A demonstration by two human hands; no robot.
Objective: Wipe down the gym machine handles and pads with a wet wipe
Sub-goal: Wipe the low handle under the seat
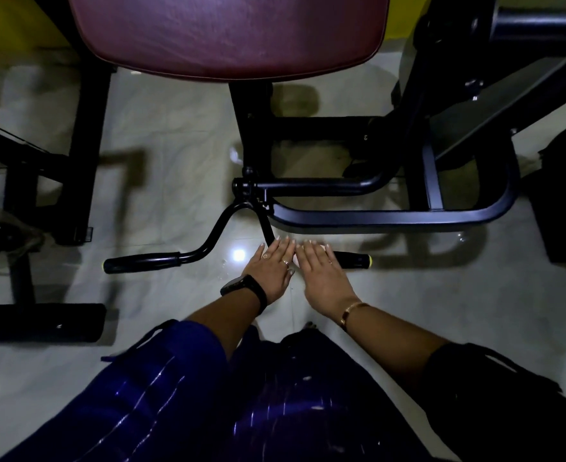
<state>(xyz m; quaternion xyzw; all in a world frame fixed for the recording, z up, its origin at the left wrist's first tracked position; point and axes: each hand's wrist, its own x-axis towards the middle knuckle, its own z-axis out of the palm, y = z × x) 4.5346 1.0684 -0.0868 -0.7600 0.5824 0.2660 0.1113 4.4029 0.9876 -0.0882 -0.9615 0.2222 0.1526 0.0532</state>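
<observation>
Maroon pad (228, 35) fills the top of your view, its front edge toward you. It sits on a black frame (391, 216) that stands on the pale tile floor (175, 145). Below the pad, a black bent bar (220, 225) spreads left and right from a joint on the frame. Whether the bar touches the floor cannot be told. Its left grip (141, 261) is bare and well apart from your hands. Its right grip (354, 260) ends in a yellow cap (370, 260) and shows only at its outer end; the rest is under your right hand (321, 275).

Both your hands lie side by side on the right half of the bar, palms down, fingers straight and close together, pointing away from you. Your left hand (270, 271) rests flat over the bar where it slopes down toward the grip, and holds nothing that can be seen. Your right hand is also laid flat, pressing on the grip rather than wrapping it.

A pale scrap of wipe (295, 259) peeks out between the two hands and again just past your right fingertips. The wipe lies under your right hand against the bar, and most of it is hidden.

Your left wrist carries a black watch (241, 285) and your right a gold bracelet (353, 311). A bright glare (239, 255) sits on the floor just left of your left hand.
</observation>
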